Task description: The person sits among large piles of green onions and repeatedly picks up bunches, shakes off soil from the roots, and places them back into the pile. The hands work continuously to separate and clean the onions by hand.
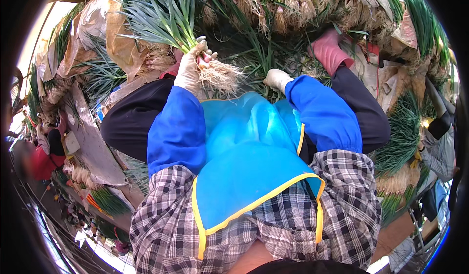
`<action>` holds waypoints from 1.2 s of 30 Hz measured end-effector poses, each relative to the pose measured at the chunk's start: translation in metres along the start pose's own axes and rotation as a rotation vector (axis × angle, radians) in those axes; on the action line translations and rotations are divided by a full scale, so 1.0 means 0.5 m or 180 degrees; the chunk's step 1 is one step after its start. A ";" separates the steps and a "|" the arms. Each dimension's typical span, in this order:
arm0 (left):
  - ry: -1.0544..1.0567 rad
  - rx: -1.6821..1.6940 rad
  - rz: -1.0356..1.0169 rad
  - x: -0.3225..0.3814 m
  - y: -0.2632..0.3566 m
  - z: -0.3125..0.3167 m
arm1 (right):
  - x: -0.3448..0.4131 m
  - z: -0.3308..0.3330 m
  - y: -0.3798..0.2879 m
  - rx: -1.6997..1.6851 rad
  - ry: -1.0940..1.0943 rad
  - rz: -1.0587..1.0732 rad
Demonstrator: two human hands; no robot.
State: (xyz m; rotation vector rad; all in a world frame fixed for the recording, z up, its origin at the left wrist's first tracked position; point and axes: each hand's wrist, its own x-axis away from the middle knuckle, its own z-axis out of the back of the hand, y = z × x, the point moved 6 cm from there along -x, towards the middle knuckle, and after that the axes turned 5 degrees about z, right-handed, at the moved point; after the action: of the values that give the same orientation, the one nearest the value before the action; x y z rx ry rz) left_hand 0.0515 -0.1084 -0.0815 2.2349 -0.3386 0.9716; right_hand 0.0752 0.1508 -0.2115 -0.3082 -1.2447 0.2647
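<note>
My left hand (pixel 189 68), in a pale glove, is closed around a bunch of green garlic or similar allium plants (pixel 185 35). Long green leaves fan out above the fist; pinkish bulbs (pixel 203 60) and pale stringy roots (pixel 220 76) stick out at its right. Lower and to the right, my right hand (pixel 277 79), also gloved, is curled in front of my apron. Loose green leaves (pixel 264 56) run down to its fingers. Whether it grips them is hidden.
A heap of rooted plants (pixel 289 8) lies ahead. Pink boots (pixel 331 50) and brown sheets (pixel 122 41) flank the littered ground. More bundles (pixel 401 127) are stacked at right, beside a person in a grey sleeve (pixel 439 153). Someone in red (pixel 45 160) is at far left.
</note>
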 end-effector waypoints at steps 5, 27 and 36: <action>-0.0676 0.0381 0.0129 -0.002 0.005 -0.026 | 0.186 0.175 0.028 -0.1512 -0.0962 0.0861; -0.0626 0.0295 -0.0008 -0.006 -0.001 -0.031 | 0.317 0.478 0.002 -0.2633 0.0532 0.2178; -0.0403 0.0169 -0.0018 0.013 -0.002 -0.053 | 0.269 0.452 -0.018 -0.2499 0.0479 0.1959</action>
State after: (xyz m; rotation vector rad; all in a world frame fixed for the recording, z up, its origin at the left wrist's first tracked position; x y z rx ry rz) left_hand 0.0420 -0.0895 -0.0639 2.3503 -0.3664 0.8472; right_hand -0.0996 0.2100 -0.0240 -1.3729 -1.0322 0.2584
